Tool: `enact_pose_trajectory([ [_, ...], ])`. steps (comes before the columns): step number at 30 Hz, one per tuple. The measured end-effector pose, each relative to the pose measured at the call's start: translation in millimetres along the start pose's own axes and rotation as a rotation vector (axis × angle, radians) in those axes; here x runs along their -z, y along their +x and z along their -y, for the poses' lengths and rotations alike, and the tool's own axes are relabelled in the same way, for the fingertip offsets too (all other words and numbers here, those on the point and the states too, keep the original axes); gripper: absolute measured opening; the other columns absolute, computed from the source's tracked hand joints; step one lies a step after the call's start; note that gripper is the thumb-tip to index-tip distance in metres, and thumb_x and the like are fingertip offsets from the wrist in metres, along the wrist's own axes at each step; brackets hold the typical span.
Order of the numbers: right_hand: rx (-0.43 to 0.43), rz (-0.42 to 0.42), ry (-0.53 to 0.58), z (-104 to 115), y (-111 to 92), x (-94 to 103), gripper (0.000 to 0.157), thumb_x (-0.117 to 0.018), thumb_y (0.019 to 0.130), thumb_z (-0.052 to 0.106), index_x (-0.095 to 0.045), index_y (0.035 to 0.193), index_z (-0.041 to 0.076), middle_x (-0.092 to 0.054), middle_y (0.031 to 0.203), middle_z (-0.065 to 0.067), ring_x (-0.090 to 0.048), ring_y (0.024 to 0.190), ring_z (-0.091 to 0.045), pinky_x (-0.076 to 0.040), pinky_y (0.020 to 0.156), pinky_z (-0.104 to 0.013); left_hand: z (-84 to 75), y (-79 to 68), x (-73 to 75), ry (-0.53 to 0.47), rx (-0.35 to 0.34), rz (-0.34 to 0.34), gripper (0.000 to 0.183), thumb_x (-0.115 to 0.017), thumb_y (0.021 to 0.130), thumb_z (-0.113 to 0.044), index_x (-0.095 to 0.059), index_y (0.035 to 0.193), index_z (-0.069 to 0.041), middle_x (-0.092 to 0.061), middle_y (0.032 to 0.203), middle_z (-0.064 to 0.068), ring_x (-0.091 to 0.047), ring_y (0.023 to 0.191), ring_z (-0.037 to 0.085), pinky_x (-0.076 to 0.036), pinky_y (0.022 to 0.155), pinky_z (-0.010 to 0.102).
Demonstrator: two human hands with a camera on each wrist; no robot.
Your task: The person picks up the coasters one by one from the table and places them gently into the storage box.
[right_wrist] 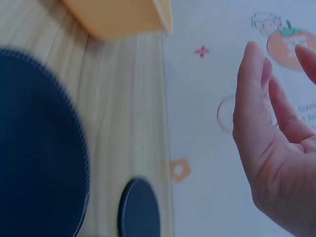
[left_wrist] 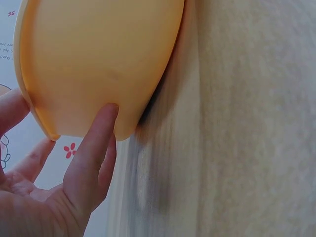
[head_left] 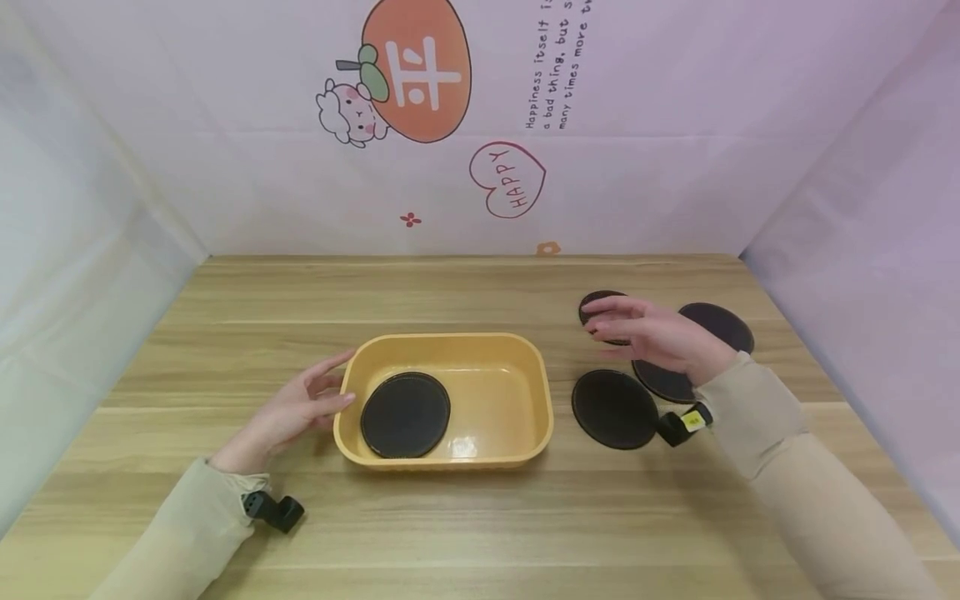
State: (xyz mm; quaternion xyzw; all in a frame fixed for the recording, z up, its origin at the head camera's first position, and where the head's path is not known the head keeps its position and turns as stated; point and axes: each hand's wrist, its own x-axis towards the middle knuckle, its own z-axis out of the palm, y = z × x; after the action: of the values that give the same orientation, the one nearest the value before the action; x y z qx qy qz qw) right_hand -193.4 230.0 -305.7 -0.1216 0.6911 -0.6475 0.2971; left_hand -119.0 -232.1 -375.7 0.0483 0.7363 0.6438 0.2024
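Observation:
A yellow rectangular container (head_left: 501, 408) stands on the table with a round black coaster (head_left: 406, 415) lying in its left part. My left hand (head_left: 292, 408) holds the container's left end. Its thumb lies over the rim, and fingertips touch the outer wall (left_wrist: 98, 59). My right hand (head_left: 648, 337) hovers at the right with nothing in it, its fingers loosely bent. Under those fingers lies a small round coaster (right_wrist: 140, 210), partly hidden in the head view. A larger stitched coaster (head_left: 615, 409) lies nearer me. The biggest coaster (head_left: 720, 327) is partly covered by my right hand and wrist.
The wooden table (head_left: 450, 533) ends at a white printed cloth (head_left: 637, 192) behind. White cloth walls (head_left: 847, 208) rise at both sides. Bare wood lies between the container and the coasters on the right.

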Motion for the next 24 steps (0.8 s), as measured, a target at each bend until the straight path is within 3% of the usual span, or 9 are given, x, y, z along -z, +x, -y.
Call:
enact_pose_trajectory([
  [12, -0.045, -0.096, 0.082, -36.6, -30.1, 43.6, 0.026, -0.047, 0.098, 0.007, -0.062, 0.11, 0.025, -0.062, 0.102, 0.006, -0.059, 0.095, -0.008, -0.054, 0.083, -0.026, -3.2, -1.3, -2.1, -0.008, 0.005, -0.002, 0.075, -0.058, 0.093, -0.007, -0.011, 0.152, -0.005, -0.03, 0.14, 0.036, -0.06, 0.096, 0.011, -0.057, 0.077, 0.031],
  [24, 0.086, 0.0, 0.391, -58.1, -58.4, 92.3, 0.041, -0.034, 0.099, -0.004, -0.068, 0.111, 0.015, -0.067, 0.103, -0.001, -0.065, 0.095, -0.012, -0.056, 0.084, -0.028, -3.2, -1.2, -2.1, 0.009, 0.005, -0.009, 0.074, -0.057, 0.093, -0.006, -0.012, 0.152, -0.005, -0.03, 0.141, 0.036, -0.06, 0.097, 0.011, -0.057, 0.078, 0.032],
])
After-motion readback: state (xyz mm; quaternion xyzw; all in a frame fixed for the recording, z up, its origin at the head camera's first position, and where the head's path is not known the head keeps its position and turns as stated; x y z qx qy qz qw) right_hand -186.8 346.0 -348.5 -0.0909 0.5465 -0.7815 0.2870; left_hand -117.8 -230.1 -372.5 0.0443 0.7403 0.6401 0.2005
